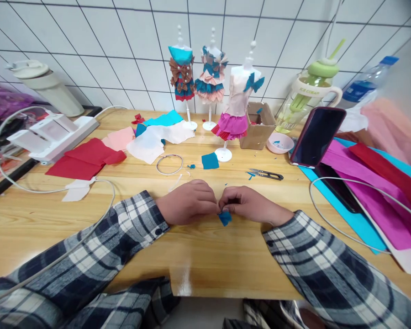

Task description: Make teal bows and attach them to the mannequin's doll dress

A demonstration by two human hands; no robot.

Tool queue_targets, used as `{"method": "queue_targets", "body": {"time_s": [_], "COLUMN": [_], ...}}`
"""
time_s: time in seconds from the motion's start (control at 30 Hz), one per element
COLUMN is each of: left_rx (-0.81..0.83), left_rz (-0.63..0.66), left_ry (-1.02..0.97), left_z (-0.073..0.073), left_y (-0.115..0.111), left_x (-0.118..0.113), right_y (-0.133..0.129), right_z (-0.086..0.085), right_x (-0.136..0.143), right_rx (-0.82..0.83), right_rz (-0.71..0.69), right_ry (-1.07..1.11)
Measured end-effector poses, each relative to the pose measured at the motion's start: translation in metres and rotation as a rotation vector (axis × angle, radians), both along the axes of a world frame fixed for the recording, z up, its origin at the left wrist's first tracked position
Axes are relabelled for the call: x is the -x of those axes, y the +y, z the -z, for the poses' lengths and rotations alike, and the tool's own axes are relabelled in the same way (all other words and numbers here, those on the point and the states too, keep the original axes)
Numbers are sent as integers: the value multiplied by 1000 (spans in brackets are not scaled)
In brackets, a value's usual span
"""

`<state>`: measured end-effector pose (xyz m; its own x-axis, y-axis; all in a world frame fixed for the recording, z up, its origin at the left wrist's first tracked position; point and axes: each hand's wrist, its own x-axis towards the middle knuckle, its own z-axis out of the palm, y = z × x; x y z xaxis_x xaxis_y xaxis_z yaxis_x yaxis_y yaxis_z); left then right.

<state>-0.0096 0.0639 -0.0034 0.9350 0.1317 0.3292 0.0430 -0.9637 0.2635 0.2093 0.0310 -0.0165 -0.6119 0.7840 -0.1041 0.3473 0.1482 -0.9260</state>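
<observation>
Both hands meet over the middle of the table, fingertips touching around a small teal paper piece [225, 218]. My right hand [251, 203] pinches its upper edge between thumb and index finger. My left hand [192, 202] has its fingers pressed together against the same edge; the fingertips are partly hidden. Just beyond lies a flat teal square [210, 161], with a tiny teal scrap [191, 166] to its left. A ring of thin wire [170, 164] rests past my left hand. Black thread snips [266, 174] lie beyond my right hand.
Three small mannequins in paper dresses [238, 105] stand along the tiled wall, beside a cardboard box [257, 125] and a pink bowl [280, 143]. Red sheets [85, 160] lie left near a power strip [55, 137]. A phone [317, 137], green-lidded bottle [306, 93] and coloured sheets [373, 196] occupy the right.
</observation>
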Motion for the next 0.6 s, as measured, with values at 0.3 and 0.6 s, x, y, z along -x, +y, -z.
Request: {"method": "queue_targets", "body": {"time_s": [0.3, 0.6], "left_rx": [-180, -67], "left_rz": [-43, -224], "left_ry": [107, 116], "left_z": [1, 11], "left_y": [-6, -5], "left_x": [-7, -11], "right_y": [-9, -18], "right_z": [-6, -15], "right_x": [3, 10], "right_rx": [-467, -791], "right_rz": [-55, -7], "right_ry": [-394, -697]}}
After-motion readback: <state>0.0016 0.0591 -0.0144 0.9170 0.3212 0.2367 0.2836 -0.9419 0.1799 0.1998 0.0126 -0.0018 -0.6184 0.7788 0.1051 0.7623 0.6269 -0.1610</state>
